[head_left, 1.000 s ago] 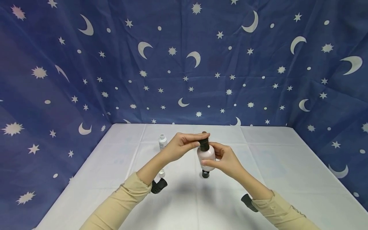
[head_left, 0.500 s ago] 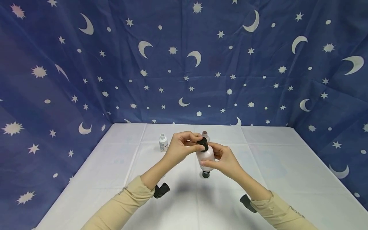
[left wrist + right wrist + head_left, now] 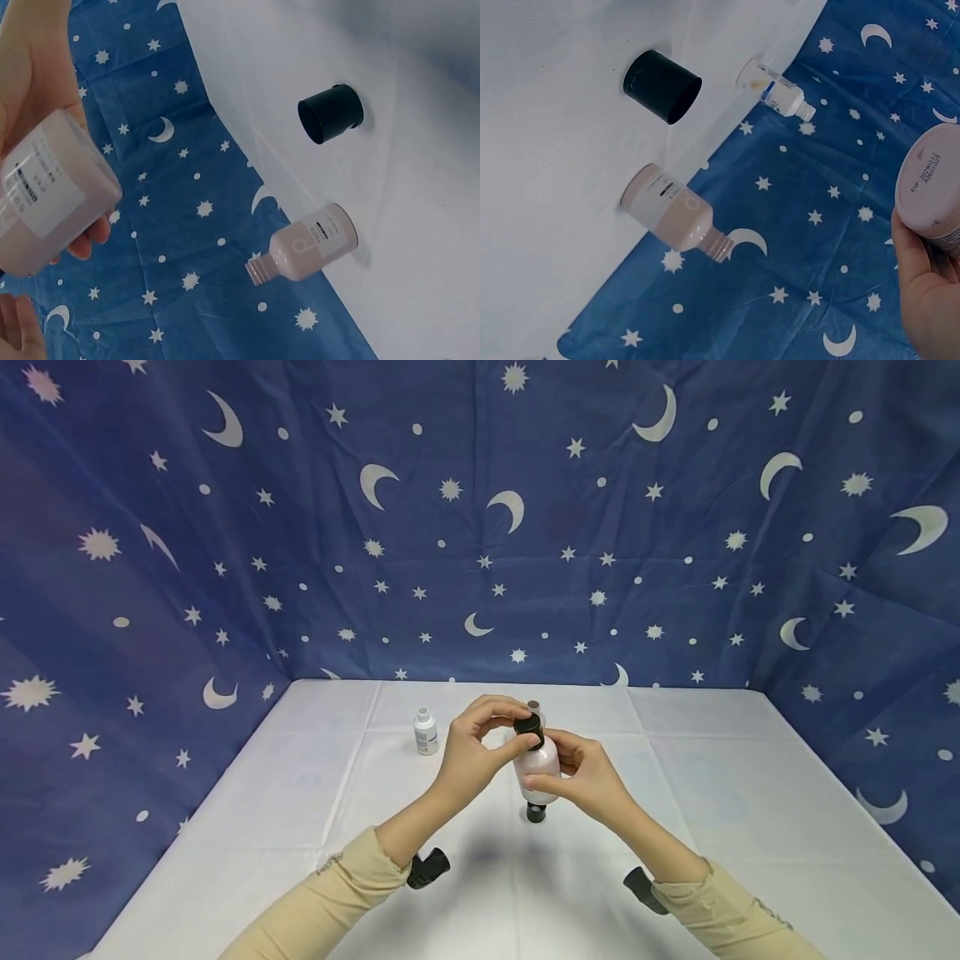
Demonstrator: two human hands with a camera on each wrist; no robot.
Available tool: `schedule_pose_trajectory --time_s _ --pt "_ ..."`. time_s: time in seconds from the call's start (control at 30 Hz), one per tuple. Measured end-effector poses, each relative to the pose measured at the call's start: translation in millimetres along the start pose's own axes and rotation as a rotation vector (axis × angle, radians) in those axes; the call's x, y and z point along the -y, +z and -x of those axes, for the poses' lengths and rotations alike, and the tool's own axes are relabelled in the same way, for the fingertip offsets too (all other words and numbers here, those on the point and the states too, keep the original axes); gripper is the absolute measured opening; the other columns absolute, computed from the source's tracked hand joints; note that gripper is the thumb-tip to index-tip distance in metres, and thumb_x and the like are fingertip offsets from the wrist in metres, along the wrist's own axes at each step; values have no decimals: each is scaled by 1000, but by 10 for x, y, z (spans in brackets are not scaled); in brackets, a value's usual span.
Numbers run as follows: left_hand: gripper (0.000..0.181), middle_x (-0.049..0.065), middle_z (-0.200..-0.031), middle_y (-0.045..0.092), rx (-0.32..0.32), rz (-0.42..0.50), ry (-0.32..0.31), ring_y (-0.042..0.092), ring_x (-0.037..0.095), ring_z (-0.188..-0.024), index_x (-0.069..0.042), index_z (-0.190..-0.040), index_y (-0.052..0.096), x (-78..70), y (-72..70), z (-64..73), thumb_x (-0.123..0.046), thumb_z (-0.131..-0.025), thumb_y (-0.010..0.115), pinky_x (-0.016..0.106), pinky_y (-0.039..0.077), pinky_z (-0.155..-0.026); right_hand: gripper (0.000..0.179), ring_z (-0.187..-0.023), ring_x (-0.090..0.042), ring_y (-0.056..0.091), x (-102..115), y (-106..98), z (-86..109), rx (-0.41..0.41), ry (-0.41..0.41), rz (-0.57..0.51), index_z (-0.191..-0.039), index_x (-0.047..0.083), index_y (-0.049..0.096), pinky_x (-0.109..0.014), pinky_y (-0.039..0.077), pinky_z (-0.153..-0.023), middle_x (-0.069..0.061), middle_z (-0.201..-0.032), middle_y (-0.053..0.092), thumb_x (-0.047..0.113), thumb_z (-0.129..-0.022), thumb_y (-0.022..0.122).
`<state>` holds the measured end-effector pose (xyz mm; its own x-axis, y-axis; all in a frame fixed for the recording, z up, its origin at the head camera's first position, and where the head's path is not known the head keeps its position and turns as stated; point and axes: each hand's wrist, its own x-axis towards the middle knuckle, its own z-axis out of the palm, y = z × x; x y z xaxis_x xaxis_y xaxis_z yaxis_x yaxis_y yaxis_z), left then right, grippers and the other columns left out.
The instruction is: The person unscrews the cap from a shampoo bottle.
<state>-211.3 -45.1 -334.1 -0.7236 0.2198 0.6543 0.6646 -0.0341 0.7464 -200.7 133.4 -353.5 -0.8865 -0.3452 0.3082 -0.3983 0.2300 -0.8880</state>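
Note:
My right hand grips the body of a pink bottle, held above the table and slightly tilted. Thumb and fingers of my left hand pinch the black cap at the top of that bottle. In the left wrist view the held bottle shows its white label; the right wrist view shows printing on its base. Behind it stands a second pink bottle with a bare threaded neck. A loose black cap sits on the table below the held bottle.
A small white bottle without a cap stands at the back left. White cloth covers the table. A blue curtain with moons and stars hangs behind and at the sides. Black wrist mounts stick out beside both forearms.
My left hand, flat on top of the black cap a second ago, now pinches its sides with curled fingers. The left forearm has shifted right and hides the white cap on the table. The right hand stays.

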Motion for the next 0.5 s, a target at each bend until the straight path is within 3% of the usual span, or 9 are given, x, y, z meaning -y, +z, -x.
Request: schedule_pose_trajectory --time_s 0.07,0.2,0.3,0.5 --pt "39 23 -116 59 37 21 10 58 18 -110 6 -109 62 5 -26 -15 -24 -84 70 31 51 -95 54 -89 -2 64 1 -2 2 -1 -2 -6 -124 -6 55 -20 55 -79 -24 -114 64 3 -76 76" --pt "62 22 -125 58 148 35 -46 56 26 -118 4 -121 58 11 -96 -47 -49 -92 49 32 48 -100 53 -88 -3 64 -10 -2 7 6 5 -13 -124 -6 56 -21 55 -79 -25 -113 64 4 -76 76" --pt "59 21 -133 54 241 52 -89 51 30 -126 5 -130 52 7 -146 -51 -44 -99 39 33 44 -105 54 -88 -5 65 -19 0 11 20 17 -17 -125 -5 55 -22 55 -79 -25 -115 63 5 -76 77" --pt "49 20 -148 35 444 78 -110 34 30 -138 5 -142 34 11 -210 -46 -23 -103 37 32 30 -115 55 -92 -12 66 -24 -1 28 42 30 -13 -125 -6 54 -22 54 -80 -25 -115 63 7 -77 76"
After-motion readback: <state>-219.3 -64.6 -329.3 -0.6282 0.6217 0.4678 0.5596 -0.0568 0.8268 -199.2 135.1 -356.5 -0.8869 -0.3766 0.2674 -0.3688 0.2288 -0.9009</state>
